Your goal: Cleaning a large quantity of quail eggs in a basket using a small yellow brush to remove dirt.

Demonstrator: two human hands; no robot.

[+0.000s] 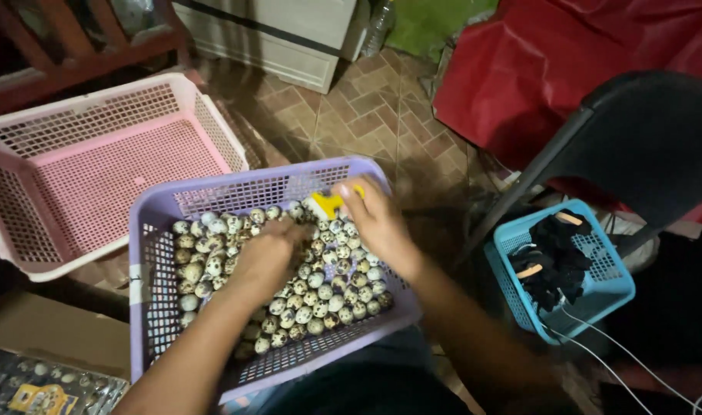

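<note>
I'm looking straight down over a lilac basket (155, 230) resting across my lap, its floor heaped with small speckled eggs (328, 296). My left hand (268, 253) is down in the pile near the middle of the basket, fingers curled into the eggs; from up here I cannot tell whether it has closed on one or only rests among them. My right hand (378, 219) is at the far rim of the basket, fingers pinched shut around a small yellow tool (331, 202), whose tip pokes out to the left just above the topmost eggs. The two hands sit near each other, the left lower and closer to me, the right up against the far wall.

Off to the left, touching the lilac basket's corner, there's a pink basket (28, 154) with bare mesh walls and floor. To the right, well apart, a smaller blue basket (608, 288) holds a tangle of black items, and white cables (597, 330) trail out from it toward the bottom right. A dark folding chair (643, 138) stands over that blue basket, with red cloth (535, 54) behind it. Brick-patterned tiled floor (366, 107) shows between everything. At the bottom left corner, clear packs of eggs (36, 384) lie beside a cardboard box (51, 327).
</note>
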